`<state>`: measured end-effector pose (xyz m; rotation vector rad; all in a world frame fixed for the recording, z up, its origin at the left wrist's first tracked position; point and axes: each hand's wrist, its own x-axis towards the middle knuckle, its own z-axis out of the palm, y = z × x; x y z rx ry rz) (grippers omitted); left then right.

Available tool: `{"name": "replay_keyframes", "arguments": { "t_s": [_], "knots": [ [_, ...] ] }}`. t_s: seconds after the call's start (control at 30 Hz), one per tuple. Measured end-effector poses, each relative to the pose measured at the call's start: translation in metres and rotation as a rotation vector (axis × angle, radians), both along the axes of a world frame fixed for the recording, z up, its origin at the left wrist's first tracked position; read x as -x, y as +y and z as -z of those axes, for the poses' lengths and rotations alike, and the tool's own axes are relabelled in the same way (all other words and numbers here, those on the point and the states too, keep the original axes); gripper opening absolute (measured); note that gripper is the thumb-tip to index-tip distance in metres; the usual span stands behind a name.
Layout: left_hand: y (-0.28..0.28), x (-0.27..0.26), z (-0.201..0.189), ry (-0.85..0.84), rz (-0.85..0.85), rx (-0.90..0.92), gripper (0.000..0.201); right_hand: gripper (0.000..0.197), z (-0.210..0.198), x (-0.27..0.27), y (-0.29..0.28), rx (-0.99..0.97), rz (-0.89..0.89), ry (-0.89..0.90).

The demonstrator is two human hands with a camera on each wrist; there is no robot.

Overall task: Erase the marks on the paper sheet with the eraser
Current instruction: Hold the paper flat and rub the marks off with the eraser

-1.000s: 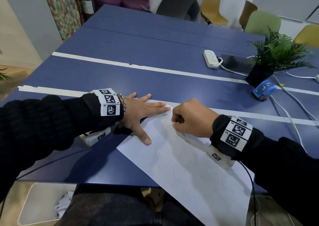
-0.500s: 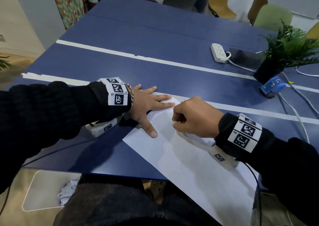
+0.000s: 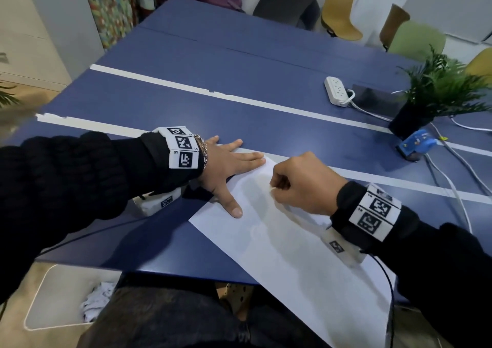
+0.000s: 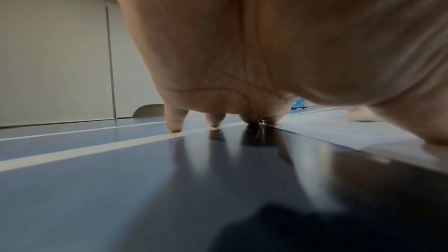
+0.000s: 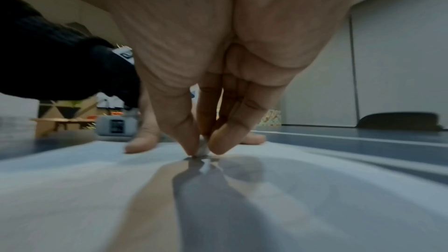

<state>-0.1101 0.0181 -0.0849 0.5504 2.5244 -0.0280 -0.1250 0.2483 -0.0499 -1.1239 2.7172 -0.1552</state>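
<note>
A white paper sheet point(image 3: 287, 246) lies slantwise on the blue table point(image 3: 239, 81), its near corner hanging over the front edge. My left hand point(image 3: 229, 161) lies flat with straight fingers on the sheet's far left corner, thumb spread onto the paper. My right hand point(image 3: 303, 185) is curled and pinches a small white eraser point(image 5: 203, 149) between thumb and fingertips, its tip pressed on the paper point(image 5: 315, 198). From the head view the eraser is hidden under the fist. No marks are plain on the sheet. The left wrist view shows my fingertips point(image 4: 174, 124) on the table.
Two white tape strips point(image 3: 239, 99) cross the table. At the right stand a power strip point(image 3: 336, 91), a dark phone point(image 3: 378, 100), a potted plant point(image 3: 436, 92), a blue tape dispenser point(image 3: 415, 142) and several cables. Chairs line the far side. A white bin point(image 3: 66, 299) sits below the front edge.
Both hands keep nearly the same places on the sheet; the right fist has shifted only slightly over the paper. The head camera has moved a little.
</note>
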Motion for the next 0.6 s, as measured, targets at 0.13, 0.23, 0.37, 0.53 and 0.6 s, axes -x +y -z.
{"name": "replay_keyframes", "arguments": {
  "t_s": [0.13,0.23,0.37,0.53,0.6],
  "knots": [
    [0.000,0.000,0.000,0.000,-0.004,-0.009,0.137,0.008,-0.003,-0.015,-0.011,-0.014,-0.123,-0.049],
    [-0.001,0.001,0.002,0.005,-0.011,-0.007,0.140,0.007,-0.007,0.011,-0.010,-0.003,-0.031,0.008],
    [-0.001,0.001,0.004,0.002,-0.013,-0.003,0.141,0.008,-0.004,0.002,-0.012,-0.007,-0.081,0.007],
    [-0.001,0.003,0.004,0.008,-0.010,-0.009,0.141,0.007,-0.007,0.004,-0.016,-0.031,-0.117,-0.030],
    [-0.001,0.003,0.005,0.005,-0.001,-0.012,0.141,0.007,-0.005,0.016,-0.016,-0.001,-0.057,0.023]
  ]
}}
